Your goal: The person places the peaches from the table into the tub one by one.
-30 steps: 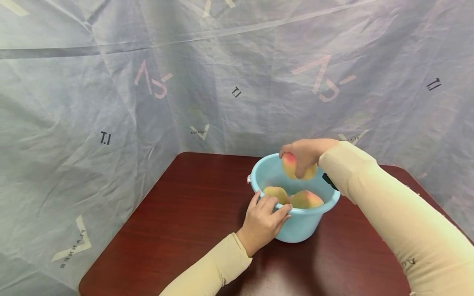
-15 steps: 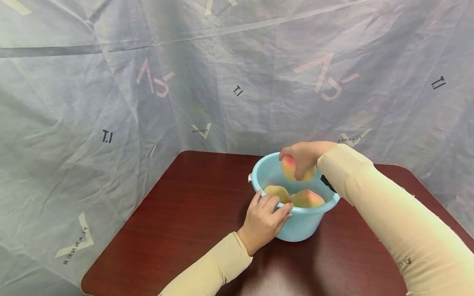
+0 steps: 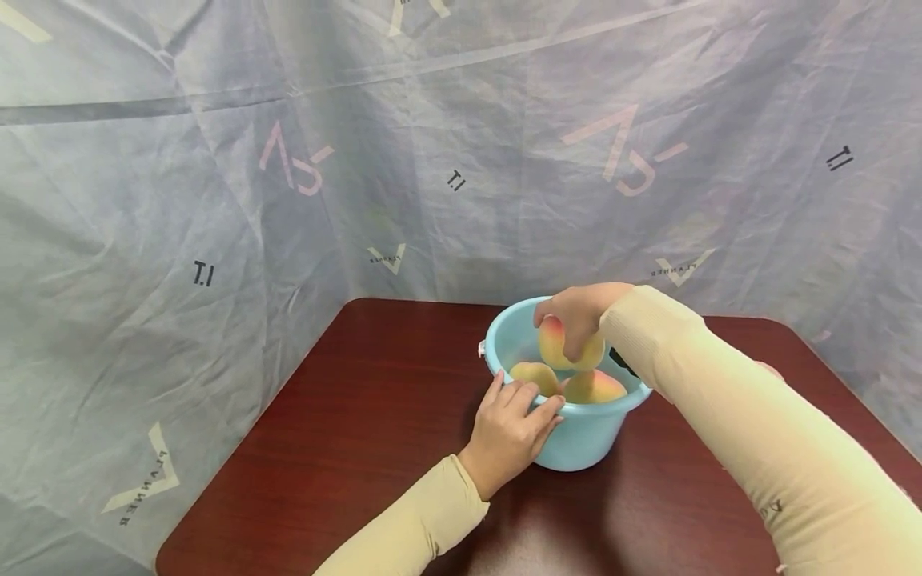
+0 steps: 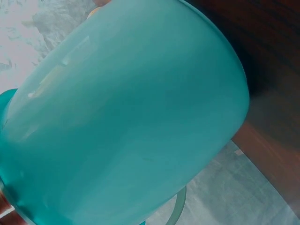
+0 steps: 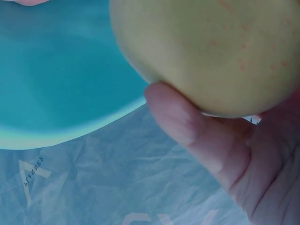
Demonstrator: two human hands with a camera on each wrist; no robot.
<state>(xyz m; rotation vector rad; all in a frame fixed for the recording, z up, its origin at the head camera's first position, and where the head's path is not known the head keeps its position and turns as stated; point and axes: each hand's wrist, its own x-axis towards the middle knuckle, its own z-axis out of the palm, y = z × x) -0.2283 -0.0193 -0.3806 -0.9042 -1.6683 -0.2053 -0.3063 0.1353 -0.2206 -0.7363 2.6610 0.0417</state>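
My left hand (image 3: 507,432) grips the near left rim of a light blue bucket (image 3: 579,440), fingers over the edge. In the left wrist view the bucket's outer wall (image 4: 140,108) fills most of the picture. Just inside the bucket's far side, my right hand (image 3: 582,310) holds a yellow peach (image 3: 551,342) with a red blush, from above. The right wrist view shows the thumb (image 5: 180,117) pressed to that peach's side, with the other fingers mostly hidden. Below it, two more peaches lie in the bucket, a left one (image 3: 535,374) and a right one (image 3: 596,387).
The bucket stands on a dark red-brown table (image 3: 374,384). A small pinkish rounded thing (image 3: 771,370) peeks out behind the right sleeve (image 3: 749,416). Grey printed cloth (image 3: 432,160) hangs behind and to the left. A pale handle (image 4: 178,206) curves beside the bucket.
My right hand has lowered a little and shifted left with the peach, closer to the peaches in the bucket. The left hand keeps its place on the rim.
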